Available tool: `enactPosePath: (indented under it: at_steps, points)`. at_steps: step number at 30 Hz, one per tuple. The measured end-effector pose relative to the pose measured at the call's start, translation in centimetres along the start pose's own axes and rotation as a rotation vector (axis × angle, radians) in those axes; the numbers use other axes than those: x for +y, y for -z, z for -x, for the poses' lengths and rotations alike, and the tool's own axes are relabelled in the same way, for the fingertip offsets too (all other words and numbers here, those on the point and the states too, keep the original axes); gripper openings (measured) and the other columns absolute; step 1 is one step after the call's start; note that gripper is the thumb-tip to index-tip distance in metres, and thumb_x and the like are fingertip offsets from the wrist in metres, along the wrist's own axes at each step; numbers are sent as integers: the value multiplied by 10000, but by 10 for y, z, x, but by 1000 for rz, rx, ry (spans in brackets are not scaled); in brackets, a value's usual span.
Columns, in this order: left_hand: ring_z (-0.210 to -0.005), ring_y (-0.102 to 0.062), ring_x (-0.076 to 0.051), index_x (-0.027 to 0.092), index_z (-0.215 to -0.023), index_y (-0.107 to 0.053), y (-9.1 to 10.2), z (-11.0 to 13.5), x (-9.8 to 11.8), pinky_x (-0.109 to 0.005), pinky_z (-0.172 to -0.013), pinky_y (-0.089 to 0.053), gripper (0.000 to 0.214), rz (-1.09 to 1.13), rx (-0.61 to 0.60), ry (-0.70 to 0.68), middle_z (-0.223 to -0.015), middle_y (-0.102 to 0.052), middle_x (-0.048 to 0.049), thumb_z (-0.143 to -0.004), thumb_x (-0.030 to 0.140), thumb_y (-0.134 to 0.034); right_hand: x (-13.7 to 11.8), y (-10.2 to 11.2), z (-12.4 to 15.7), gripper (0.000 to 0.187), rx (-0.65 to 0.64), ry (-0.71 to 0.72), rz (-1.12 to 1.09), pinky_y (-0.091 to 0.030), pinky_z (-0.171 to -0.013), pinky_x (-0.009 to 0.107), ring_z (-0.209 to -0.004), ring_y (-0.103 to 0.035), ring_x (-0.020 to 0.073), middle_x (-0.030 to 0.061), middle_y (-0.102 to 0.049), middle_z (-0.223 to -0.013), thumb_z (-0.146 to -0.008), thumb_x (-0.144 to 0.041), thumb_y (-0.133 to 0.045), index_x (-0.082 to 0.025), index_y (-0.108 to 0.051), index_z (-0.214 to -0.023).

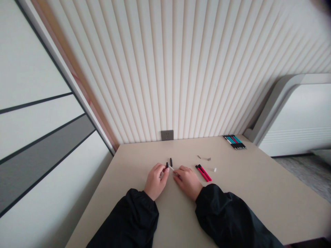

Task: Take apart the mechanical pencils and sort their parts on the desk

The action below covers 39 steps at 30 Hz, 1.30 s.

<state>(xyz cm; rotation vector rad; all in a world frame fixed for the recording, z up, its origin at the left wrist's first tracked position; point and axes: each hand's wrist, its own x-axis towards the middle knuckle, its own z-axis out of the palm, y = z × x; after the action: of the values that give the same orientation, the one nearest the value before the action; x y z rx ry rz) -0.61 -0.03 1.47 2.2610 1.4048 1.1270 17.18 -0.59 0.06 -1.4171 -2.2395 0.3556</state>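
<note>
We pinch a small black pen part [167, 165] in the left hand [156, 179]; the right hand [187, 179] grips its white refill [171, 168], which may slip and roll off the tabletop [258, 193].

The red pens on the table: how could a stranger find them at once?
Start at the beige table and find the right hand. Just to its right lie two red pens, side by side and slanted. Unlike the pen bundle at the far edge, they are only two and both red.
</note>
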Motion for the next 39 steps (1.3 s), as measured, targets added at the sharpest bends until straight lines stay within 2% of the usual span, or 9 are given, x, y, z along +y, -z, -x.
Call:
enactPosePath:
  at_steps: [7,15,26,30,33,36,39]
  points:
    - [-670,-500,-139,187,-744,-538,-1,1,-1,-255,-646,-413,224,-11,-17,-9,-735,-520,-13,-926,279,-444,0,3,0,166,-6,-94,51,-409,-745,247,-835,-619,164,36,-640,-895,-906,-251,-523,-236,-689,-901]
    - [-684,-499,-140,185,-759,-527,-4,2,-3,-260,-662,-411,210,7,-35,-17,-743,-513,-11,-932,276,-447,-1,5,0,129,-18,-152,75,-374,-755,264,-828,-590,169,28,-633,-849,-867,-255,-580,-195,-642,-770]
    - [-671,-489,-121,179,-833,-559,-5,3,-6,-246,-659,-420,169,61,-64,-47,-800,-540,-14,-934,277,-466,1,1,-1,143,29,-116,48,-384,-761,292,-831,-581,190,39,-633,-862,-886,-220,-559,-189,-616,-759]
    - [-646,-486,-117,178,-862,-575,-3,3,-5,-238,-638,-421,145,67,-61,-82,-775,-548,-9,-922,281,-493,2,4,-3,145,112,-123,-58,-398,-751,295,-824,-588,197,45,-646,-837,-903,-221,-538,-187,-611,-783]
    - [-638,-489,-118,177,-875,-572,-2,4,-3,-236,-633,-415,136,62,-64,-99,-738,-539,2,-915,289,-506,6,6,-5,176,174,-170,-221,-408,-684,284,-740,-590,185,28,-652,-760,-914,-263,-517,-194,-617,-787]
    - [-632,-495,-119,179,-846,-549,-2,5,-2,-236,-625,-406,143,39,-91,-102,-710,-538,8,-918,288,-492,9,6,-7,173,239,-226,-441,-415,-623,276,-643,-571,165,11,-658,-730,-902,-322,-529,-201,-651,-915]
    - [-629,-491,-126,187,-782,-513,-3,6,0,-239,-611,-388,172,-11,-143,-117,-675,-523,13,-918,287,-480,9,8,-9,275,360,-254,-657,-440,-629,285,-644,-563,162,28,-666,-766,-880,-378,-549,-181,-652,-1043]
